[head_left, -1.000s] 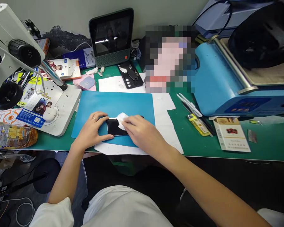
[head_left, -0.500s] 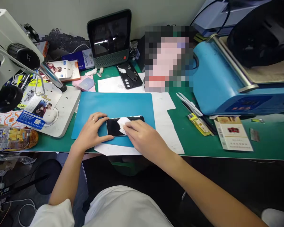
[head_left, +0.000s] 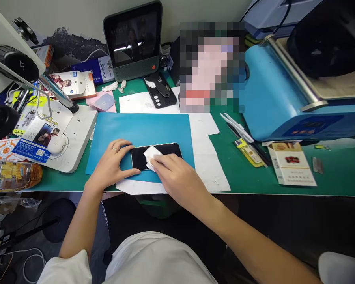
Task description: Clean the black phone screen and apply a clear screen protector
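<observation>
At the left of the frame, a flat white stand base [head_left: 83, 138] lies beside the blue rectangular mat [head_left: 136, 126], which looks smooth and slightly cushioned, likely a kind surface for glass. Just left of centre, the left hand [head_left: 106, 165] grasps the left end of a thin black phone with a glossy screen and a pale rim [head_left: 139, 158], fingertips at its upper left corner and thumb at its lower left. The phone lies flat on the mat near the centre of the frame, its long side running left to right.

It should be light for its size and stiff, with slick glass that could crack or scratch under a hard press or a knock. The narrow edges are the place to take hold, thumb opposite fingers, keeping skin off the screen.

On the screen sits a small folded white wipe [head_left: 152, 153], probably soft, limp and nearly weightless; a pinch at its bunched lower right part suits it, with the free part spread on the glass. Right of centre, the right hand [head_left: 182, 177] pinches it there between thumb and fingers, partly hiding the phone's right end. Farther right, white paper [head_left: 205, 154] shows past the mat's edge, and would slide or crease more readily than the mat.
</observation>
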The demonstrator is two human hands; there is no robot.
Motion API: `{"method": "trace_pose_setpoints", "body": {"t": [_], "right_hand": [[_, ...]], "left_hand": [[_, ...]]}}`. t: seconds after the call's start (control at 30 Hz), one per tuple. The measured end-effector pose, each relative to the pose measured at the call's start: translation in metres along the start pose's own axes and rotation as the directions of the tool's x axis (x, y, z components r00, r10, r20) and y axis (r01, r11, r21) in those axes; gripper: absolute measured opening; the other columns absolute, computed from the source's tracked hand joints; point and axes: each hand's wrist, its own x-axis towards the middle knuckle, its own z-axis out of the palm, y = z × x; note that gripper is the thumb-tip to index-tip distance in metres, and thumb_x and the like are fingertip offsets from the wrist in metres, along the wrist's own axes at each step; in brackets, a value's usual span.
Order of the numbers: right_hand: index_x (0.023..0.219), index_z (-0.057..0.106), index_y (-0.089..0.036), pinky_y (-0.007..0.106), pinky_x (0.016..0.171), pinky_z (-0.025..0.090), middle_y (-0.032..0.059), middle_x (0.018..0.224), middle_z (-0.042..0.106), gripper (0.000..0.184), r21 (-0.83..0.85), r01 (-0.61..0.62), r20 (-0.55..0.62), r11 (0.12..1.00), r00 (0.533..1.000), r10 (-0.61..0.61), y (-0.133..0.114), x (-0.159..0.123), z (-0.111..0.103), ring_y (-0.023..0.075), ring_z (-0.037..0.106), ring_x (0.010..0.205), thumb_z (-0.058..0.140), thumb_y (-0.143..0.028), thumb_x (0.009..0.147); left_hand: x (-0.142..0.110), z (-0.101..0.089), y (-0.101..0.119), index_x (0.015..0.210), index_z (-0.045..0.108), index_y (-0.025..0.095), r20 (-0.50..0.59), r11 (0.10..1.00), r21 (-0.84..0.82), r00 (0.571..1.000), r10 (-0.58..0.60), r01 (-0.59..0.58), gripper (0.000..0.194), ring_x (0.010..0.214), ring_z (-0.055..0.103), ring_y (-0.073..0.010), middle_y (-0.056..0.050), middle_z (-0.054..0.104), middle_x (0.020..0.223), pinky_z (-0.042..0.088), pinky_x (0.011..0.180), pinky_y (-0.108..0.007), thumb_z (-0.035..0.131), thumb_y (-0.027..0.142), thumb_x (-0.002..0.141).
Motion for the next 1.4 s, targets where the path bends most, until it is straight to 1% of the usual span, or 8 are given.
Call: {"method": "trace_pose_setpoints", "body": {"t": [0.1, 0.3, 0.5, 0.67, 0.83, 0.97, 1.23, 1.4], "right_hand": [[0.115, 0.073, -0.012, 0.036, 0.083, 0.055, 0.0122, 0.108, 0.077, 0.029, 0.034, -0.011, 0.019, 0.999, 1.0, 0.011, 0.001, -0.004, -0.004, 0.0237, 0.065, 0.093, 0.049, -0.001, 0.101], [0.104, 0.075, -0.015, 0.037, 0.08, 0.051, 0.0109, 0.1, 0.075, 0.032, -0.017, -0.068, 0.113, 0.998, 0.991, 0.069, -0.004, 0.026, 0.006, 0.0237, 0.063, 0.086, 0.046, -0.001, 0.101], [0.109, 0.075, -0.013, 0.034, 0.083, 0.053, 0.0112, 0.105, 0.077, 0.028, -0.015, -0.063, -0.004, 0.998, 0.998, 0.063, -0.017, 0.004, 0.004, 0.0225, 0.065, 0.091, 0.049, -0.002, 0.102], [0.11, 0.075, -0.012, 0.036, 0.083, 0.055, 0.0123, 0.106, 0.077, 0.032, 0.006, -0.145, 0.057, 0.989, 0.988, 0.144, -0.002, 0.018, 0.007, 0.024, 0.066, 0.091, 0.047, -0.001, 0.102], [0.122, 0.072, -0.015, 0.039, 0.088, 0.057, 0.0132, 0.112, 0.076, 0.034, 0.061, -0.203, -0.041, 0.977, 0.978, 0.206, 0.016, -0.008, -0.003, 0.0263, 0.067, 0.102, 0.046, -0.004, 0.104], [0.118, 0.074, -0.014, 0.04, 0.084, 0.06, 0.0139, 0.106, 0.075, 0.035, 0.013, -0.255, -0.052, 0.967, 0.965, 0.255, 0.031, -0.013, -0.002, 0.0265, 0.066, 0.097, 0.042, -0.008, 0.105], [0.133, 0.068, -0.017, 0.048, 0.095, 0.061, 0.0158, 0.118, 0.074, 0.044, 0.055, -0.268, -0.067, 0.962, 0.96, 0.271, 0.014, -0.027, -0.008, 0.0294, 0.067, 0.108, 0.038, -0.005, 0.103], [0.128, 0.07, -0.016, 0.046, 0.094, 0.062, 0.0154, 0.118, 0.075, 0.044, 0.073, -0.266, -0.041, 0.961, 0.962, 0.27, 0.027, -0.015, -0.004, 0.0286, 0.068, 0.108, 0.037, -0.003, 0.103]], "left_hand": [[0.001, 0.001, 0.0, 0.144, 0.059, 0.025, -0.008, 1.0, 0.005, 1.0, 0.018, -0.018, 0.065, 0.145, 0.047, -0.0378, -0.013, 0.058, 0.15, 0.045, 0.12, -0.056, 0.078, 0.057, 0.091], [0.002, 0.001, 0.0, 0.144, 0.06, 0.025, -0.022, 0.999, -0.004, 0.999, 0.037, -0.037, 0.065, 0.143, 0.048, -0.0372, -0.012, 0.058, 0.149, 0.045, 0.12, -0.054, 0.077, 0.059, 0.091], [0.003, 0.0, -0.001, 0.143, 0.059, 0.025, -0.016, 0.999, 0.013, 0.999, 0.036, -0.036, 0.065, 0.143, 0.048, -0.037, -0.013, 0.058, 0.149, 0.046, 0.12, -0.054, 0.076, 0.061, 0.092], [0.002, 0.0, -0.001, 0.144, 0.058, 0.026, -0.024, 0.999, 0.014, 0.999, 0.032, -0.032, 0.064, 0.144, 0.047, -0.0366, -0.012, 0.057, 0.15, 0.045, 0.12, -0.055, 0.076, 0.059, 0.092], [0.002, -0.002, 0.0, 0.144, 0.057, 0.024, -0.001, 1.0, 0.02, 1.0, 0.016, -0.016, 0.062, 0.144, 0.047, -0.0376, -0.013, 0.057, 0.15, 0.046, 0.119, -0.057, 0.075, 0.056, 0.094], [0.004, -0.003, 0.002, 0.145, 0.057, 0.025, 0.009, 1.0, 0.027, 1.0, 0.002, -0.002, 0.062, 0.145, 0.046, -0.0385, -0.014, 0.056, 0.151, 0.045, 0.119, -0.059, 0.074, 0.056, 0.094], [0.004, -0.005, 0.005, 0.147, 0.056, 0.029, 0.029, 0.999, -0.003, 0.999, -0.034, 0.034, 0.062, 0.146, 0.045, -0.0388, -0.012, 0.055, 0.152, 0.045, 0.12, -0.058, 0.074, 0.055, 0.094], [0.004, -0.006, 0.004, 0.147, 0.055, 0.028, 0.028, 0.999, 0.016, 0.999, -0.034, 0.034, 0.063, 0.147, 0.044, -0.0387, -0.012, 0.054, 0.152, 0.045, 0.12, -0.058, 0.073, 0.058, 0.094]]}}
